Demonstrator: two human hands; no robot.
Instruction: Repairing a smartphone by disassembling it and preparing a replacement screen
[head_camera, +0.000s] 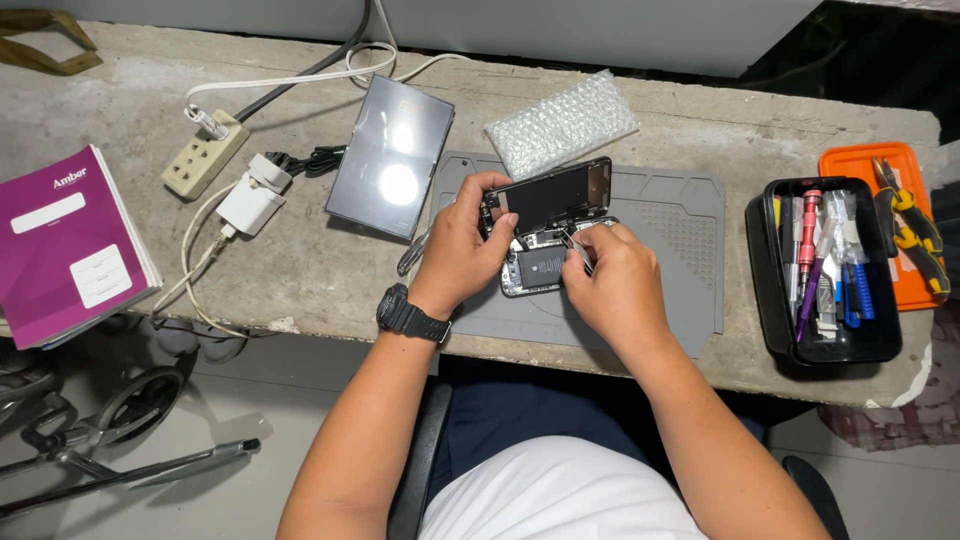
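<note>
An opened smartphone lies on a grey work mat (680, 215). Its black screen panel (550, 195) is lifted up and tilted back from the phone body (535, 270), where the dark battery shows. My left hand (465, 245), with a black watch on the wrist, holds the raised screen at its left edge. My right hand (615, 280) pinches thin metal tweezers (577, 250) whose tips reach into the phone body just under the screen.
A flat grey tablet (390, 155) and a bubble-wrap pouch (560, 120) lie behind the mat. A power strip (205, 155) with a white charger (250, 195) sits left, beside a purple booklet (65, 245). At the right stand a black tool tray (830, 270) and an orange lid (900, 220) with pliers.
</note>
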